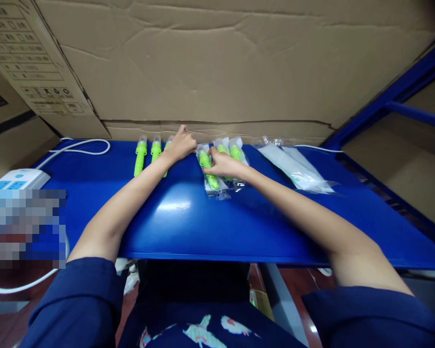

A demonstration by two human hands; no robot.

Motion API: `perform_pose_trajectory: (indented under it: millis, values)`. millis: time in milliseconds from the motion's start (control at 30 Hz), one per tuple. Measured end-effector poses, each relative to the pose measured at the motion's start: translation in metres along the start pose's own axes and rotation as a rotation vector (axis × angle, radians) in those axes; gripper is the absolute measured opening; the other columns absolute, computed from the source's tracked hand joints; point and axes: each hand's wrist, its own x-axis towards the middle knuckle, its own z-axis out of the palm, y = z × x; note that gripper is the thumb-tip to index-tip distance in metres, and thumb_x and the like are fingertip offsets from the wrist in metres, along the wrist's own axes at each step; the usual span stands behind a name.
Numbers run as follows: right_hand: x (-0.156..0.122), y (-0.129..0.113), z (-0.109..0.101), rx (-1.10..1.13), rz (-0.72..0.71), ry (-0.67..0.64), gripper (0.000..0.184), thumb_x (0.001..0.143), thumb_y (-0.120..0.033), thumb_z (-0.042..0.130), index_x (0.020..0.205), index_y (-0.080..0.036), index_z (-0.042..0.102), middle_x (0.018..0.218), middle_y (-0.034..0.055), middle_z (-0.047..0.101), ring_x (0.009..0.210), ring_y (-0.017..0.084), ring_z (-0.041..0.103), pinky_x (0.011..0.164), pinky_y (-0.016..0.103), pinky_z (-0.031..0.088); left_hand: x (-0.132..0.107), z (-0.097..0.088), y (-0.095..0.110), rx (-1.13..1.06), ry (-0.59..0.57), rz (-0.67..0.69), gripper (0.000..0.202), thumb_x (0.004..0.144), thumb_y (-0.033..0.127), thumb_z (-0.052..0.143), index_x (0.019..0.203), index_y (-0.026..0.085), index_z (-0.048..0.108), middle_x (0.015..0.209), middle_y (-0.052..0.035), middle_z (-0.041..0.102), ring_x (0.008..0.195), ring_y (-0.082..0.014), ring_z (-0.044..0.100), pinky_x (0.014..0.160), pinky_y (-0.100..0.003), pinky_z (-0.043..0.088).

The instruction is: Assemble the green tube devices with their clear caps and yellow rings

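My right hand (223, 163) is closed, thumb and fingers around a lime-green stick-shaped light (205, 160) in a clear plastic bag with a white backing. Two more bagged green lights, one of them a bagged light (235, 151), lie right beside and partly under that hand. My left hand (181, 146) has curled fingers, their tips close to the top left edge of the held bag. Whether they pinch anything is hidden. Under my left wrist lies an unbagged green light (166, 173), partly covered. Two more unbagged ones, a light (140, 158) and a light (155, 151), with clear caps, lie to the left.
Flat clear bags with white inserts (297, 166) lie on the right of the blue table (174, 227). A white power strip (23, 180) and its cable (103, 141) are at the left. Cardboard (210, 67) stands along the back, a blue metal frame (395, 92) at the right.
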Motion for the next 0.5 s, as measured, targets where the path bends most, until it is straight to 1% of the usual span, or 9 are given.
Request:
perform_pose_trajectory:
  millis: [67, 133, 167, 233, 300, 367, 433, 467, 500]
  values:
    - [-0.002, 0.001, -0.001, -0.007, -0.005, -0.015, 0.061, 0.088, -0.033, 0.067, 0.137, -0.007, 0.044, 0.086, 0.0077, 0.065, 0.073, 0.021, 0.060, 0.062, 0.029, 0.040, 0.001, -0.005, -0.007, -0.035, -0.014, 0.029, 0.024, 0.087, 0.016, 0.056, 0.087, 0.020, 0.080, 0.085, -0.0079, 0.076, 0.097, -0.0273, 0.069, 0.110, -0.056, 0.034]
    - [-0.005, 0.001, -0.001, -0.003, -0.006, -0.043, 0.059, 0.086, -0.033, 0.068, 0.136, -0.009, 0.044, 0.084, 0.0072, 0.064, 0.072, 0.022, 0.061, 0.061, 0.029, 0.041, 0.001, -0.011, -0.017, -0.092, -0.027, 0.000, 0.023, 0.084, 0.017, 0.058, 0.085, 0.021, 0.080, 0.084, -0.0066, 0.076, 0.096, -0.0267, 0.069, 0.110, -0.056, 0.033]
    - [-0.007, 0.001, -0.001, 0.010, -0.004, -0.065, 0.060, 0.086, -0.032, 0.068, 0.136, -0.010, 0.044, 0.083, 0.0068, 0.063, 0.070, 0.022, 0.061, 0.060, 0.030, 0.041, 0.001, -0.015, -0.021, -0.110, -0.030, -0.048, 0.021, 0.083, 0.017, 0.059, 0.085, 0.020, 0.080, 0.083, -0.0071, 0.075, 0.097, -0.0275, 0.069, 0.109, -0.057, 0.032]
    - [-0.012, -0.001, -0.001, 0.056, 0.010, -0.119, 0.063, 0.085, -0.031, 0.068, 0.139, -0.011, 0.040, 0.082, 0.0070, 0.063, 0.063, 0.021, 0.060, 0.056, 0.031, 0.042, -0.001, -0.019, -0.025, -0.117, -0.021, -0.204, 0.018, 0.081, 0.019, 0.060, 0.082, 0.016, 0.078, 0.081, -0.0085, 0.074, 0.096, -0.0295, 0.068, 0.109, -0.059, 0.032]
    - [-0.018, -0.004, -0.001, 0.098, 0.031, -0.161, 0.067, 0.086, -0.031, 0.066, 0.142, -0.009, 0.036, 0.082, 0.0086, 0.064, 0.056, 0.020, 0.058, 0.051, 0.032, 0.042, -0.005, -0.020, -0.021, -0.113, -0.026, -0.365, 0.015, 0.079, 0.018, 0.060, 0.080, 0.014, 0.075, 0.079, -0.0094, 0.073, 0.096, -0.0314, 0.068, 0.108, -0.060, 0.031]
    - [-0.022, -0.009, -0.002, 0.105, 0.046, -0.177, 0.067, 0.088, -0.031, 0.064, 0.143, -0.008, 0.034, 0.082, 0.0098, 0.064, 0.052, 0.019, 0.057, 0.049, 0.032, 0.042, -0.008, -0.019, -0.013, -0.124, -0.011, -0.439, 0.018, 0.077, 0.015, 0.060, 0.089, 0.012, 0.073, 0.089, -0.0117, 0.074, 0.102, -0.0335, 0.067, 0.109, -0.059, 0.032]
    - [-0.024, -0.012, -0.003, 0.085, 0.045, -0.178, 0.063, 0.088, -0.031, 0.063, 0.140, -0.009, 0.035, 0.082, 0.0092, 0.064, 0.051, 0.018, 0.056, 0.048, 0.031, 0.041, -0.008, -0.017, -0.003, -0.189, 0.042, -0.417, 0.032, 0.076, 0.012, 0.060, 0.107, 0.012, 0.069, 0.106, -0.0142, 0.074, 0.109, -0.0330, 0.066, 0.108, -0.055, 0.037]
    - [-0.025, -0.014, -0.003, 0.069, 0.045, -0.179, 0.060, 0.088, -0.031, 0.063, 0.138, -0.009, 0.036, 0.081, 0.0086, 0.064, 0.052, 0.018, 0.056, 0.049, 0.031, 0.040, -0.008, -0.016, 0.001, -0.254, 0.051, -0.388, 0.036, 0.076, 0.011, 0.060, 0.111, 0.012, 0.067, 0.111, -0.0144, 0.074, 0.109, -0.0307, 0.067, 0.105, -0.050, 0.041]
    - [-0.025, -0.014, -0.003, 0.051, 0.044, -0.176, 0.058, 0.088, -0.031, 0.063, 0.137, -0.010, 0.038, 0.081, 0.0080, 0.063, 0.054, 0.018, 0.057, 0.050, 0.030, 0.040, -0.006, -0.015, 0.004, -0.335, 0.039, -0.359, 0.036, 0.076, 0.010, 0.059, 0.112, 0.012, 0.067, 0.111, -0.0137, 0.074, 0.106, -0.0276, 0.068, 0.102, -0.044, 0.045]
